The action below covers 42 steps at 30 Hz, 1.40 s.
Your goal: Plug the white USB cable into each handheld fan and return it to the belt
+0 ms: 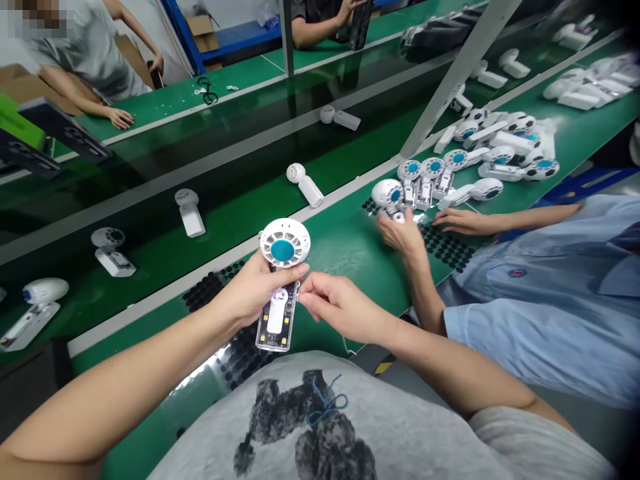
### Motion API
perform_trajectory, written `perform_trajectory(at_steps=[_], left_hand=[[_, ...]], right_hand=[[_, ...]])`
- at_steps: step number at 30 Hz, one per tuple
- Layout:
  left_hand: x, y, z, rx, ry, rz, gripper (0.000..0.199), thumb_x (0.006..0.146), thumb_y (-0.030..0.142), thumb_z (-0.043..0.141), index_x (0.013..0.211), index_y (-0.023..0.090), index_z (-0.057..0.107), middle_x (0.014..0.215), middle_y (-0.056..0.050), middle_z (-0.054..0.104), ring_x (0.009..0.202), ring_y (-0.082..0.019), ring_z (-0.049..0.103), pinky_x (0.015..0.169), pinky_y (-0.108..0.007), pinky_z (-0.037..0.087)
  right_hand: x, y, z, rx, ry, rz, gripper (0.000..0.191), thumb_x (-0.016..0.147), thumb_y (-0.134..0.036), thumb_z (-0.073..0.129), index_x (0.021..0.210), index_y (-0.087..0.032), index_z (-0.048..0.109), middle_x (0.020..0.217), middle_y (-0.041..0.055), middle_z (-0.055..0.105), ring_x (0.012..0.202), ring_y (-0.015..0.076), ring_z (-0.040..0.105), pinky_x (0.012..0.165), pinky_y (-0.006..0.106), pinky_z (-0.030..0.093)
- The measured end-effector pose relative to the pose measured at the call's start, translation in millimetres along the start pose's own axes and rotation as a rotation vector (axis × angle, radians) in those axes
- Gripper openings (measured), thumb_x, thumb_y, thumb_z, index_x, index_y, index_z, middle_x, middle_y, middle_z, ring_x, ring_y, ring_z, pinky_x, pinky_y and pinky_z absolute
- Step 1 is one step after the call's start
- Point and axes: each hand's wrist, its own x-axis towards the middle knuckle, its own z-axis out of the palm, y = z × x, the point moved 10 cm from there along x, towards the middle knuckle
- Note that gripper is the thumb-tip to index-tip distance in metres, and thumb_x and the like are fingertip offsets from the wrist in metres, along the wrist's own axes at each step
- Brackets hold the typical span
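Observation:
A white handheld fan (274,319) with a round slotted head, a blue disc in its centre and a clear handle showing a circuit board is gripped in my left hand (253,287). A small light glows on the handle. My right hand (340,307) is closed in a pinch at the handle's right side, with a small white end at the fingertips. Below that hand hangs a white cable (349,347); its run through the fingers is mostly hidden. Black round pads (250,363) on a sheet lie on the green bench beneath the fan.
Several fans (305,187) lie spaced along the green conveyor (240,180) ahead. At right, a co-worker's hands (405,233) handle a fan beside a pile of fans (520,140). A metal post (460,73) rises from the bench edge. Two people work across the line.

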Motion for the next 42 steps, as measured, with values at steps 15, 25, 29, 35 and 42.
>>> perform_trajectory(at_steps=[15,25,29,35,42], left_hand=[[8.4,-3.0,-4.9,-0.065,0.015,0.020,0.021,0.063,0.014,0.071,0.077,0.015,0.055,0.068,0.001,0.058,0.062,-0.011,0.052,0.060,-0.025,0.041],[9.7,2.5,-5.7,-0.031,0.040,0.054,0.018,0.062,0.016,0.071,0.074,0.015,0.056,0.069,-0.001,0.058,0.065,-0.013,0.053,0.061,-0.026,0.043],[10.0,-3.4,-5.8,-0.065,0.030,0.005,0.017,0.064,0.017,0.070,0.071,0.015,0.054,0.064,0.000,0.055,0.060,-0.012,0.051,0.057,-0.025,0.041],[10.5,-7.5,-5.7,-0.097,0.039,-0.033,0.018,0.065,0.015,0.069,0.070,0.015,0.051,0.061,0.002,0.053,0.056,-0.010,0.048,0.054,-0.023,0.039],[10.9,-3.7,-5.3,-0.090,0.056,-0.008,0.015,0.066,0.014,0.068,0.068,0.014,0.053,0.063,0.001,0.053,0.058,-0.010,0.048,0.057,-0.024,0.039]], right_hand=[[10.8,18.9,0.3,0.055,0.011,0.054,0.016,0.085,-0.027,0.046,0.072,-0.019,0.046,0.055,-0.0065,0.042,0.050,0.0076,0.036,0.048,0.022,0.029],[14.8,8.9,-5.7,0.015,0.000,0.029,0.021,0.086,-0.023,0.045,0.066,-0.018,0.045,0.056,-0.0056,0.049,0.051,0.0078,0.041,0.054,0.024,0.034],[16.5,12.3,-2.6,0.039,-0.031,0.047,0.019,0.086,-0.024,0.045,0.068,-0.019,0.046,0.056,-0.0056,0.049,0.049,0.0079,0.039,0.051,0.024,0.033],[18.8,16.5,-0.8,0.019,-0.035,0.056,0.018,0.086,-0.024,0.045,0.068,-0.019,0.047,0.056,-0.0052,0.049,0.050,0.0084,0.041,0.052,0.024,0.034],[19.0,15.9,-3.0,0.008,-0.021,0.044,0.017,0.085,-0.024,0.045,0.069,-0.019,0.047,0.056,-0.0053,0.050,0.051,0.0086,0.042,0.053,0.025,0.035]])
